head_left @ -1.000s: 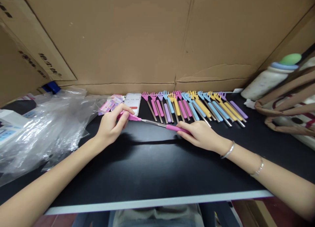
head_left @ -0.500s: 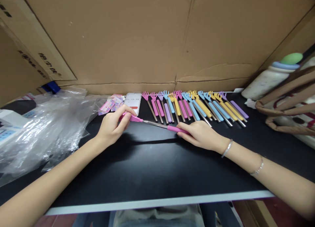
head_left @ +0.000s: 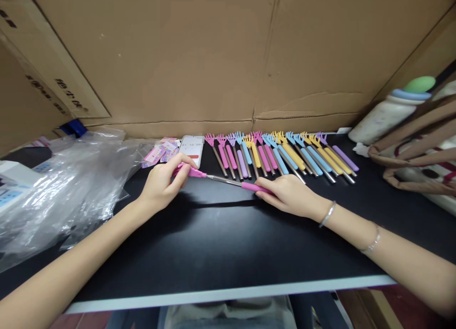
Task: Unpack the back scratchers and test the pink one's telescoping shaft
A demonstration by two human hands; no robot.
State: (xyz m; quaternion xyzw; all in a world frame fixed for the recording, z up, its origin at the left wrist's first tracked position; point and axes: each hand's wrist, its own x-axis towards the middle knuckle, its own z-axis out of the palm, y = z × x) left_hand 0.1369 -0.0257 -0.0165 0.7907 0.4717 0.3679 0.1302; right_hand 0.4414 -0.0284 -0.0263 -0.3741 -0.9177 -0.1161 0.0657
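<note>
Right, nearest me is the white front edge of the black tabletop [head_left: 221,253], and both my forearms come in over it. My left hand [head_left: 162,184] has its fingertips [head_left: 182,171] pinched on the pink claw end of a pink telescopic back scratcher with a silver metal shaft [head_left: 223,179]. My right hand [head_left: 290,196] is closed around the pink grip at the other end, fingers [head_left: 265,196] curled under it. So the scratcher spans the gap between my two hands, extended, sloping slightly down from left to right, just over the tabletop; I cannot tell whether it touches the surface.

Left of my left fingers, a crumpled sheet of clear plastic wrap [head_left: 67,177] spreads across the table. Just beyond those fingertips lies a white smartphone with a timer on its screen [head_left: 192,148], and beside it, to its left, a scatter of small pink printed cards [head_left: 160,150].

Beyond my right fingers, a row of pastel back scratchers in pink, purple, blue and yellow [head_left: 281,155] lies side by side, claws pointing away from me. Far right of them sits a white bottle with a green and blue cap [head_left: 388,112] and a tan strapped bag [head_left: 416,153]. Behind everything, a brown corrugated cardboard wall [head_left: 213,53].
</note>
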